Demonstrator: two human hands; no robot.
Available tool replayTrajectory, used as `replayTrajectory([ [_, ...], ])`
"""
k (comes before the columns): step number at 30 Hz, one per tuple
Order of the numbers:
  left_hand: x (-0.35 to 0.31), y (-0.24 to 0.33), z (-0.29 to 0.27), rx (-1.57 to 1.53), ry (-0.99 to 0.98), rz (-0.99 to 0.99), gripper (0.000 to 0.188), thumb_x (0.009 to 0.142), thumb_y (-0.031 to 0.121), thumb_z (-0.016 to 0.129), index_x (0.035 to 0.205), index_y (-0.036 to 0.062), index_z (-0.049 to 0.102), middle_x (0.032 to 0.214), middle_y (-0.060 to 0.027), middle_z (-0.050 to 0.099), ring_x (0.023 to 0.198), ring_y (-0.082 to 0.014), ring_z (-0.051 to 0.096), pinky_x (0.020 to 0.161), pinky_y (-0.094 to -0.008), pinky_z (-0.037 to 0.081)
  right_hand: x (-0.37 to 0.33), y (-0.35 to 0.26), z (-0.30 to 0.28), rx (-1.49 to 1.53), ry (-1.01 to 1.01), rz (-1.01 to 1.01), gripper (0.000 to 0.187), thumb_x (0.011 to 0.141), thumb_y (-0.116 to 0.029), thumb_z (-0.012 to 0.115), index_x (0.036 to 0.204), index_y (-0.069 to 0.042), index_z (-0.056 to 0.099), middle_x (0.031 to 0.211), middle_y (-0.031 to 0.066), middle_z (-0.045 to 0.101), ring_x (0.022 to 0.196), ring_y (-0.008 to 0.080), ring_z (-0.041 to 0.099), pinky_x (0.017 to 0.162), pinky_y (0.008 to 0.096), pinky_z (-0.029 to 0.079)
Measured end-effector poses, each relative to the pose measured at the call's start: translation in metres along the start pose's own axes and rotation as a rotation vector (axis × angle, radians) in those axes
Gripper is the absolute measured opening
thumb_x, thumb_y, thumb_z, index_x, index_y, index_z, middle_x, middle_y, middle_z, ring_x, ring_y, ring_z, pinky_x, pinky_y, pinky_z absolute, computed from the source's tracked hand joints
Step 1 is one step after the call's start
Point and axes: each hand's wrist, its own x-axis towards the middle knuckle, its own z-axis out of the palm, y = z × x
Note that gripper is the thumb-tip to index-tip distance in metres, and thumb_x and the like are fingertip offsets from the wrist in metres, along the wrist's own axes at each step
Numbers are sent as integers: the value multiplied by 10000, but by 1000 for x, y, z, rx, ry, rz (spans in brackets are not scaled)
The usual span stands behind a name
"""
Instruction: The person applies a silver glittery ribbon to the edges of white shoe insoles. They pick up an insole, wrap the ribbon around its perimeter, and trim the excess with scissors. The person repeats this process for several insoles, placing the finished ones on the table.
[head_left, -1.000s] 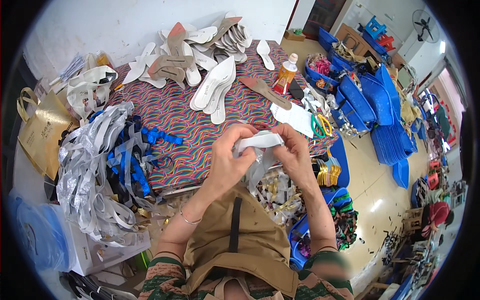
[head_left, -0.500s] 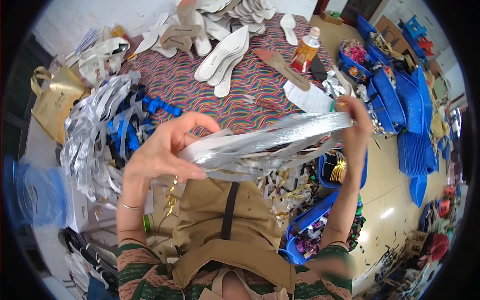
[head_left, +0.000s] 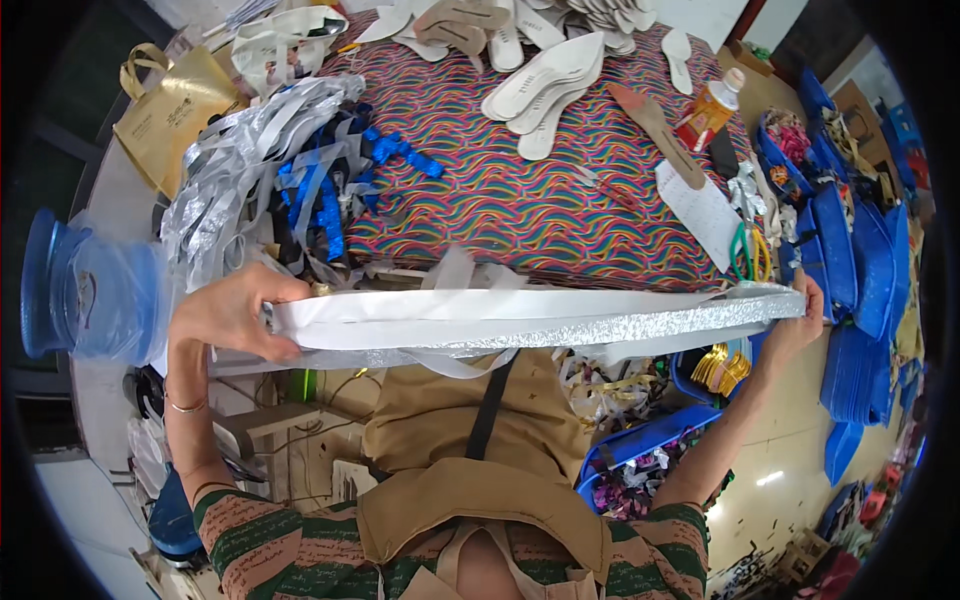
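Observation:
A bundle of long silver and white strips is stretched sideways in front of me, over my lap and the near table edge. My left hand grips its left end between thumb and fingers. At the far end, my right hand is closed around the strips. Some sheer loose strips stick up and hang from the bundle's middle. Beyond my left hand lies a heap of silver strips, with glittery blue strips beside it. Scissors with green and yellow handles rest near my right hand.
The table has a wavy multicolour cloth. On it are white shoe insoles, a drink bottle and a white sheet. A gold bag stands left, above a blue plastic spool. Blue bins line the right.
My hands have moved apart, pulling the bundle from a loose, tilted bunch into a long, nearly level band. My view has shifted, so the table things appear farther right.

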Motion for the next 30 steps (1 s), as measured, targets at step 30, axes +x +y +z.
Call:
replayTrajectory([
  [30,33,-124,156,419,286,230,268,749,63,693,1015,40,671,1012,-142,628,1025,-312,596,1110,-490,321,-294,-35,166,-207,-1126,-451,282,750,-113,658,1018,-29,646,951,157,639,928,349,605,839,428,473],
])
